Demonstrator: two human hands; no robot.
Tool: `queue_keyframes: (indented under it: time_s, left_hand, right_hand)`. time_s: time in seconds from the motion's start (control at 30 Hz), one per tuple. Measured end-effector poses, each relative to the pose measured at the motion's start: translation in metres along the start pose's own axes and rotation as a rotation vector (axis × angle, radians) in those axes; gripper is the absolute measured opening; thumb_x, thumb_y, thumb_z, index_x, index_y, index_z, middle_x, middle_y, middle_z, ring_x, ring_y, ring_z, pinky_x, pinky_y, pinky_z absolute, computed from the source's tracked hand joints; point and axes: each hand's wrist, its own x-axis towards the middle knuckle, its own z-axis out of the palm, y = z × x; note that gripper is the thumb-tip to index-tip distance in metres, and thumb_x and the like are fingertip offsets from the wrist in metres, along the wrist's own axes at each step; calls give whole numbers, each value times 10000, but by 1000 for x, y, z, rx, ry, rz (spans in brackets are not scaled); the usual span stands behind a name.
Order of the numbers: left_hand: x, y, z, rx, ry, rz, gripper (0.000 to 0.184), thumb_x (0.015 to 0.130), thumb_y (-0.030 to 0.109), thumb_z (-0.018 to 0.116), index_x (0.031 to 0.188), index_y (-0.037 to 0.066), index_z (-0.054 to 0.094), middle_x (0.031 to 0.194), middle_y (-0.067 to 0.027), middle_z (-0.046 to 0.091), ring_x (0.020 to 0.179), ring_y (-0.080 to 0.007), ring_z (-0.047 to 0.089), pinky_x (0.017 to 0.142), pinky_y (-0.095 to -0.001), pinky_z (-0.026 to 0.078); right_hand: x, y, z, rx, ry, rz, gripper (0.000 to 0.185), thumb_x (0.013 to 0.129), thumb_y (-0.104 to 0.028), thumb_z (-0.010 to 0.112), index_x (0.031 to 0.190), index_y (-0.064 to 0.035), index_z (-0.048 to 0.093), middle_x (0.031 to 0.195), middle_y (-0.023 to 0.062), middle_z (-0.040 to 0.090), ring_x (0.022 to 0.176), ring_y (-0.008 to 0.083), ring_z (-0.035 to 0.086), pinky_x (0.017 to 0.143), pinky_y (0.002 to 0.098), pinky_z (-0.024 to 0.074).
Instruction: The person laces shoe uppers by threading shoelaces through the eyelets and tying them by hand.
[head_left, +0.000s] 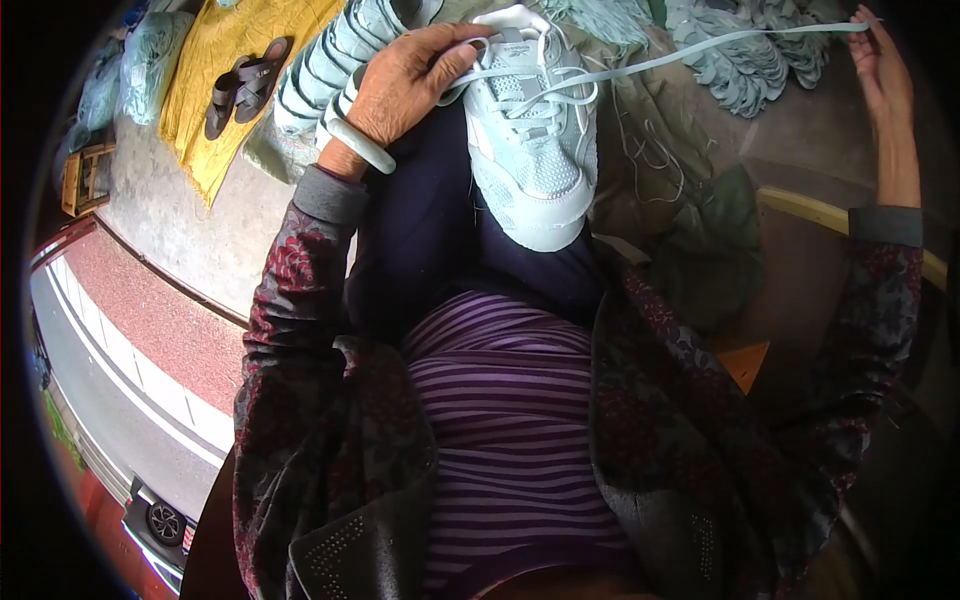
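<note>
- Pale shoe (pixel 530 150) (toe toward the torso (pixel 510 430)) on the dark-trousered lap (pixel 410 225)
- Left hand (pixel 425 78) curled against its collar, exact grip unclear
- Right hand (pixel 880 70), well apart, pinching the stretched lace (pixel 680 58) near its end

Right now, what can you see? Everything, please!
Chunky mesh sneaker: one, pale blue and white, top centre
Long flat shoelace: one, pale blue, through sneaker
Layered curved pieces: many, pale blue, along top
Wrinkled cloth: one, yellow, upper left
Strappy sandals: two, dark brown, on cloth
Filled plastic bags: several, bluish, far left
Car: one, white and dark, lower left
Triangular object: one, orange, right side
Round bangle: one, pale green, left wrist
Floral jacket: one, dark, worn
Striped top: one, purple, worn
Left grip: one, bare, at sneaker
Right grip: one, bare, pinching shoelace
</note>
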Motion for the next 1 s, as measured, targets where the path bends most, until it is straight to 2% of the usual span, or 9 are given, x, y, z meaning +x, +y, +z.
queue_keyframes:
  time_s: [0.1,0.27,0.33,0.37,0.43,0.6,0.73,0.83,1.0]
  left_hand:
    - [-1,-6,3,-677,77,-257,289,1017,188,585,1268,51,631,1084,-27,680,1023,-106,616,908,-235,483]
    - [-15,2,7,-681,382,-231,171,976,106,631,1121,24,671,1032,-30,686,934,-102,617,842,-229,487]
    - [-22,19,-3,-296,434,-66,90,928,54,674,1007,12,687,945,-39,675,868,-110,607,791,-234,489]
    - [-24,32,-7,-322,381,-66,67,881,15,702,946,5,688,878,-52,654,822,-126,607,755,-247,494]
    - [-30,48,-7,-224,233,-53,98,851,16,717,944,17,685,875,-67,650,780,-174,623,721,-269,511]
    - [-32,61,9,-263,101,-123,127,842,3,714,966,18,686,846,-71,628,724,-158,635,665,-266,529]
    - [-27,56,11,-248,82,-155,149,844,9,713,991,21,688,858,-71,638,716,-145,641,663,-264,534]
    - [-25,50,9,-221,48,-163,160,849,40,714,1006,28,684,860,-74,646,711,-152,648,659,-266,535]
    - [-14,52,-7,-27,-71,-126,135,882,141,674,979,48,675,821,-136,695,741,-273,696,666,-357,549]
  right_hand:
    - [-3,-4,0,24,-41,26,242,870,-127,660,1017,62,628,936,177,607,844,303,600,726,405,517]
    - [-23,-17,2,25,-41,58,215,863,-109,681,997,54,634,938,157,596,849,266,591,730,360,514]
    - [-27,-19,-4,104,-30,131,170,867,-100,684,960,35,641,864,124,614,779,225,606,685,358,520]
    - [-17,-9,-24,106,-29,132,170,867,-100,684,960,35,641,864,124,614,779,225,606,685,358,520]
    - [16,20,-82,381,-323,260,388,962,-28,613,1333,54,532,1016,54,576,857,124,569,775,218,523]
    - [27,17,-118,549,-310,288,396,976,-20,581,1359,45,501,921,33,490,764,84,492,653,188,449]
    - [26,-6,-141,427,-216,220,319,977,-11,540,1262,120,482,855,73,455,719,144,424,673,239,399]
    - [8,-39,-117,709,-288,524,107,871,-92,684,903,4,649,791,96,634,699,198,618,640,365,530]
    - [31,-29,-141,856,-409,720,93,920,-86,592,948,2,598,780,83,613,652,180,585,609,346,515]
